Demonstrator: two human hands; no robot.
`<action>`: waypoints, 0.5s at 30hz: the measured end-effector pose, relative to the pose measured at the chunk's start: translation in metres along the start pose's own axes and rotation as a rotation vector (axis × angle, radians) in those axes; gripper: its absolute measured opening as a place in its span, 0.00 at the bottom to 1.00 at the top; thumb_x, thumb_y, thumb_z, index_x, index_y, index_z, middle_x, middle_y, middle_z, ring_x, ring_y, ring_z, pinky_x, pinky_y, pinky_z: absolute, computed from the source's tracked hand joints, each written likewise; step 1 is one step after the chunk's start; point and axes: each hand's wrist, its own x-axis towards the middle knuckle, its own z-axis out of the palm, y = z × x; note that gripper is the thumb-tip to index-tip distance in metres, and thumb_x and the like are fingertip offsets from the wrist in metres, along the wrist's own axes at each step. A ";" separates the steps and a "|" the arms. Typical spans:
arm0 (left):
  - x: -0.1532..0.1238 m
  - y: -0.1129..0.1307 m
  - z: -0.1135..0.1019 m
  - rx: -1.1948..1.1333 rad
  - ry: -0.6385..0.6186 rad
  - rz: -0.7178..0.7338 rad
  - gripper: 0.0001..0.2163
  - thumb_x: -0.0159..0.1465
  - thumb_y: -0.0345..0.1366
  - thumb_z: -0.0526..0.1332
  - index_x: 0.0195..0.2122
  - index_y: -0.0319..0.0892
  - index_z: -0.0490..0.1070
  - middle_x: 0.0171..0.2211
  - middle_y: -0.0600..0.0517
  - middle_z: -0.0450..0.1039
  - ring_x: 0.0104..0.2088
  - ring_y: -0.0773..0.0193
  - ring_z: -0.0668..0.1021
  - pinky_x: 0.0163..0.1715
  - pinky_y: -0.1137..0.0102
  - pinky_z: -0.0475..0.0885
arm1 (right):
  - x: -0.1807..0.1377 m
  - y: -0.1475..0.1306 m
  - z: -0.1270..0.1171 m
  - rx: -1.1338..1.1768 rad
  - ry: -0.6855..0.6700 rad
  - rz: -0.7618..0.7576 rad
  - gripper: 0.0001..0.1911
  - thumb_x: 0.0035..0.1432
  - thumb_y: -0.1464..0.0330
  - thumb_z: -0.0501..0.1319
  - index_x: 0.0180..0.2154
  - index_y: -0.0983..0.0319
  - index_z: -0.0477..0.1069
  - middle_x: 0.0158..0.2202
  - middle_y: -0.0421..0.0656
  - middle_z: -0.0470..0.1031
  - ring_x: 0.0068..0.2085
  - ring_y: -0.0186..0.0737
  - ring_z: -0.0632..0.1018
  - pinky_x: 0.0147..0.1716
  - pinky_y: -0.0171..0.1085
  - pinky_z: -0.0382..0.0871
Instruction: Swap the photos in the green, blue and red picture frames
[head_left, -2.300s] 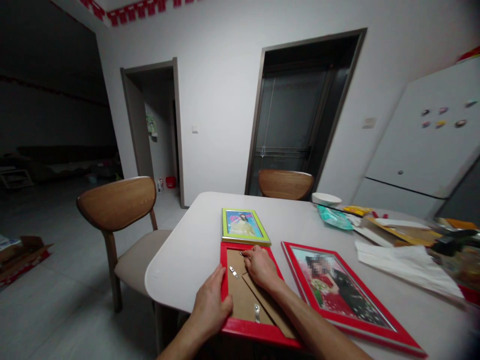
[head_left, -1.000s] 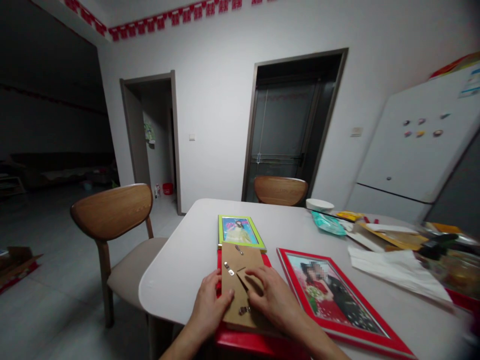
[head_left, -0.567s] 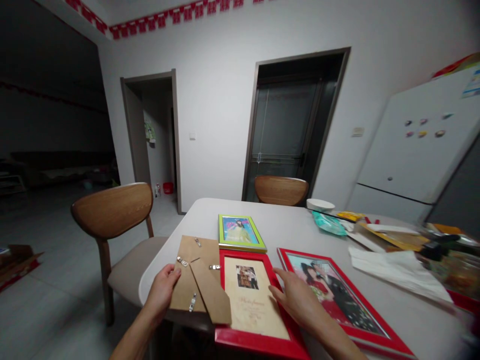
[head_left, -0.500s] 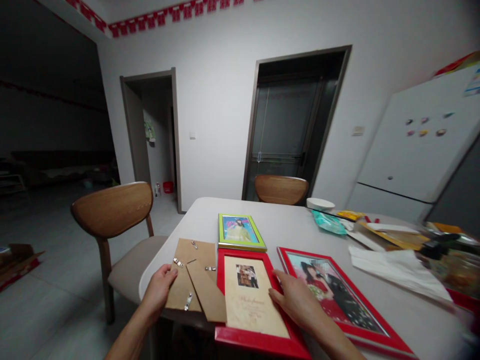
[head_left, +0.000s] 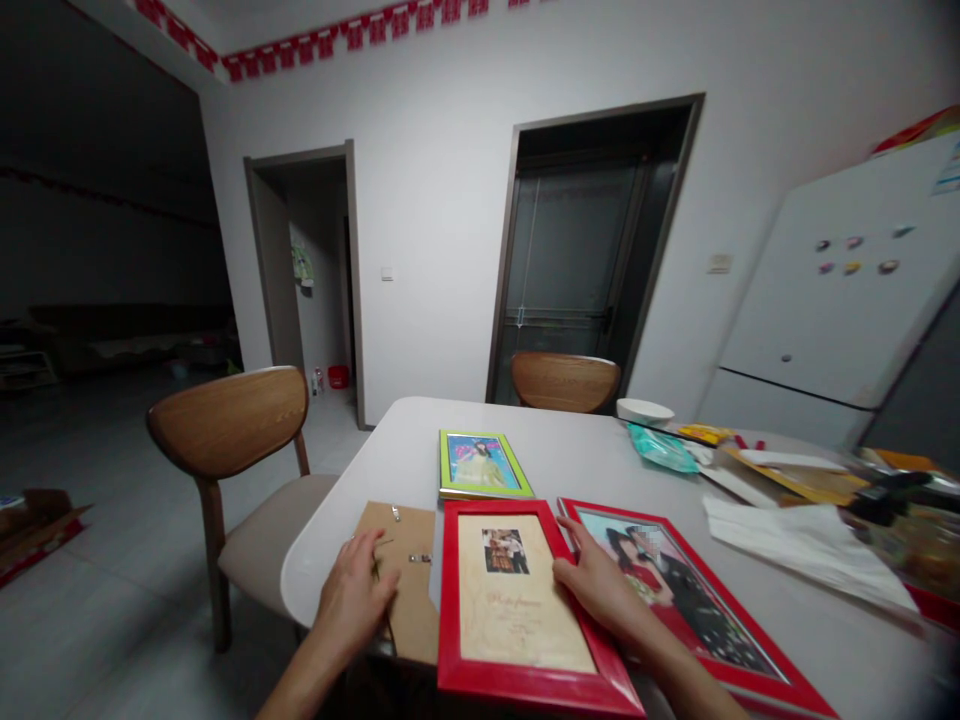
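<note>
My left hand (head_left: 354, 590) has its fingers bent over a brown backing board (head_left: 417, 612) with metal clips and a stand leg. The hand covers the board's left side, and thumb and forefinger close around the leg's upper part. A red picture frame (head_left: 450, 600) with a cream insert sheet (head_left: 517, 620) lies face up at the table's front edge, beside the board. My right hand (head_left: 600, 580) grips that frame by its right side, thumb on top. Another red picture frame (head_left: 739, 655) holding a photo of two people lies right of that hand, partly behind the forearm.
A green photo frame (head_left: 486, 466) lies beyond the red one on the white table (head_left: 360, 470). To the right are a white bowl (head_left: 645, 412), a teal packet (head_left: 663, 450), a white paper sheet (head_left: 802, 545) and clutter. Wooden chairs (head_left: 232, 420) stand around the table.
My left hand has moved right, from the board's left edge onto its clips and leg. The red frame has shifted slightly right in my right hand and overlaps the board less.
</note>
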 end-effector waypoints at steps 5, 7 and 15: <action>-0.032 0.068 0.035 -0.098 -0.302 0.251 0.29 0.47 0.36 0.61 0.52 0.39 0.57 0.55 0.46 0.55 0.54 0.55 0.58 0.54 0.64 0.53 | -0.016 -0.025 -0.009 0.597 -0.168 0.157 0.38 0.47 0.68 0.46 0.58 0.64 0.31 0.36 0.46 0.74 0.27 0.39 0.76 0.26 0.36 0.67; -0.040 0.090 0.044 -0.118 -0.380 0.319 0.32 0.47 0.37 0.63 0.53 0.40 0.55 0.57 0.46 0.51 0.56 0.54 0.56 0.55 0.62 0.52 | -0.023 -0.036 -0.013 0.604 -0.153 0.145 0.38 0.46 0.69 0.46 0.58 0.63 0.32 0.35 0.44 0.75 0.27 0.37 0.76 0.26 0.35 0.68; -0.043 0.112 0.048 -0.139 -0.256 0.596 0.25 0.52 0.30 0.56 0.52 0.38 0.56 0.53 0.46 0.59 0.52 0.56 0.62 0.53 0.63 0.57 | -0.030 -0.051 -0.018 0.525 -0.141 0.084 0.37 0.45 0.68 0.47 0.58 0.63 0.39 0.30 0.41 0.75 0.24 0.35 0.75 0.26 0.34 0.68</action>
